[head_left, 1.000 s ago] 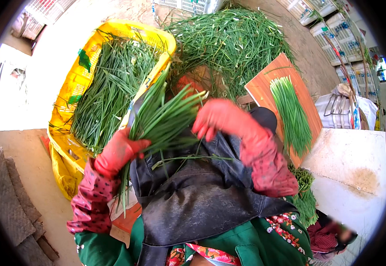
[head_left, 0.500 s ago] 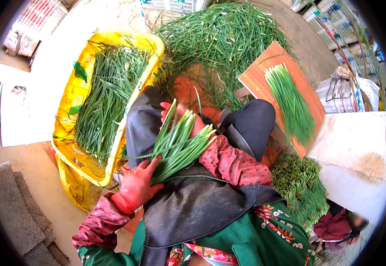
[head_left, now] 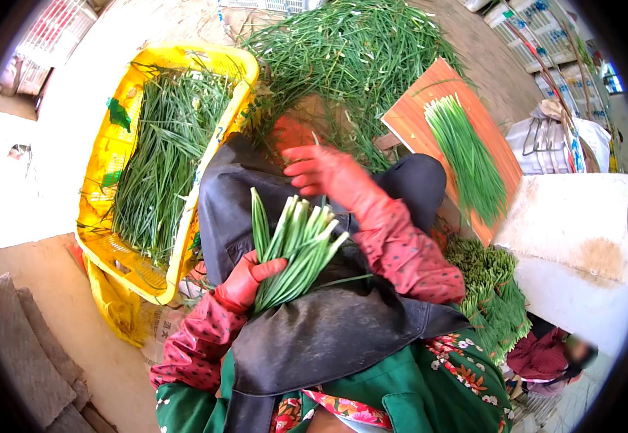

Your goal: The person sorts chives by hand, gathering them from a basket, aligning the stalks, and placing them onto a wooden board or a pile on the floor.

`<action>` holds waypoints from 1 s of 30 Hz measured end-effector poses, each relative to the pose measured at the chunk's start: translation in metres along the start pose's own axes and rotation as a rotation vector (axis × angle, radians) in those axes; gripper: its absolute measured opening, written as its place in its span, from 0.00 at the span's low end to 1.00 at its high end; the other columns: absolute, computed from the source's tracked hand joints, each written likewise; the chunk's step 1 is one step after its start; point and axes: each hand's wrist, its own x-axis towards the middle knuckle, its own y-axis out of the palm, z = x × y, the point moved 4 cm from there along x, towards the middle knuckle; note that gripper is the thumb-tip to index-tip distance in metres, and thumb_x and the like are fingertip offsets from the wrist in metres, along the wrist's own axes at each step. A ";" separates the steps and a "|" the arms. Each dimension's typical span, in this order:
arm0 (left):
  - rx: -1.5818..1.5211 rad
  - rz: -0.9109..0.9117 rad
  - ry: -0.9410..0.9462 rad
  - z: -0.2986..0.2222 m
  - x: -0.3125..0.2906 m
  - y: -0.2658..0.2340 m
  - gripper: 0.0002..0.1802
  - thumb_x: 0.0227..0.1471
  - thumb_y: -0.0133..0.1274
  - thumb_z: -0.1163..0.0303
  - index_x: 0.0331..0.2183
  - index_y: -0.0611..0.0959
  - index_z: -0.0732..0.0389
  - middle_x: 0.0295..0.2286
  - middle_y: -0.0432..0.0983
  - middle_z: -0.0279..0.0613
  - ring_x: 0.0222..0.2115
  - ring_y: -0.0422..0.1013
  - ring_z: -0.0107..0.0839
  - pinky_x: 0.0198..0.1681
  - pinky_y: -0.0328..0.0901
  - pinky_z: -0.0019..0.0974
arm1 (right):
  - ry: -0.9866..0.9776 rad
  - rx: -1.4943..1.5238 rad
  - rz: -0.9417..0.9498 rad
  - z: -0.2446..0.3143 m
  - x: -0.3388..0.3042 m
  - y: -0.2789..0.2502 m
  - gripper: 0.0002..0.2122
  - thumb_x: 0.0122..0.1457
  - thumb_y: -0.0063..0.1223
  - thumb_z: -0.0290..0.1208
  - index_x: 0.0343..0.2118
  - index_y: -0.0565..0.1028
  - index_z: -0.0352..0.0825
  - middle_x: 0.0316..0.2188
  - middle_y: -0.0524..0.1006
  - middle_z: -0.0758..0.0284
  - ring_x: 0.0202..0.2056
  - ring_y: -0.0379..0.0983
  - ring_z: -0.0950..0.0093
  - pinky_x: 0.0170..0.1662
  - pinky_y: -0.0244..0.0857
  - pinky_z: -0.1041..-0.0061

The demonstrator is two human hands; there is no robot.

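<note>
My left hand [head_left: 246, 281], in a red rubber glove, is closed around a bunch of garlic chives [head_left: 296, 252] over my lap. Their pale cut ends fan out away from me, and some leaves stick out at the sides. My right hand [head_left: 334, 177], gloved the same way, hovers just beyond those ends with its fingers stretched out and nothing visible in them. To the right, a neat bundle of chives [head_left: 465, 159] lies on a tilted wooden board [head_left: 409, 119]. A dark apron [head_left: 314, 339] covers my lap.
A yellow crate [head_left: 97, 180] of loose chives stands at my left. Beyond my knees a large heap of loose chives [head_left: 350, 58] spreads over the floor. Tied bundles [head_left: 491, 289] are stacked by my right side, near a white block [head_left: 567, 224]. Another person [head_left: 541, 364] is partly visible at lower right.
My right hand has let go of the chives and lifted away from their ends. My left hand has moved slightly up and right, now gripping the bunch.
</note>
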 end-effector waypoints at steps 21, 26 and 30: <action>-0.104 -0.184 0.127 0.012 -0.006 -0.007 0.17 0.55 0.53 0.64 0.43 0.78 0.66 0.35 0.78 0.40 0.32 0.75 0.28 0.39 0.70 0.32 | -0.214 -0.639 -0.263 0.064 -0.011 -0.004 0.13 0.59 0.44 0.26 0.46 0.72 0.35 0.38 0.76 0.65 0.30 0.72 0.80 0.29 0.67 0.78; -0.157 -0.190 0.130 0.015 -0.003 -0.008 0.15 0.53 0.56 0.68 0.42 0.78 0.65 0.34 0.78 0.40 0.31 0.75 0.28 0.38 0.70 0.32 | -0.092 -1.028 0.216 0.008 -0.014 0.076 0.15 0.56 0.55 0.32 0.47 0.74 0.38 0.26 0.77 0.70 0.23 0.71 0.83 0.30 0.67 0.81; -0.212 -0.175 0.137 0.013 -0.005 -0.010 0.17 0.52 0.56 0.70 0.43 0.78 0.64 0.35 0.78 0.41 0.32 0.75 0.30 0.39 0.70 0.34 | -0.089 -0.841 0.087 0.017 -0.003 0.059 0.05 0.58 0.51 0.29 0.33 0.76 0.35 0.22 0.77 0.72 0.20 0.71 0.84 0.23 0.63 0.82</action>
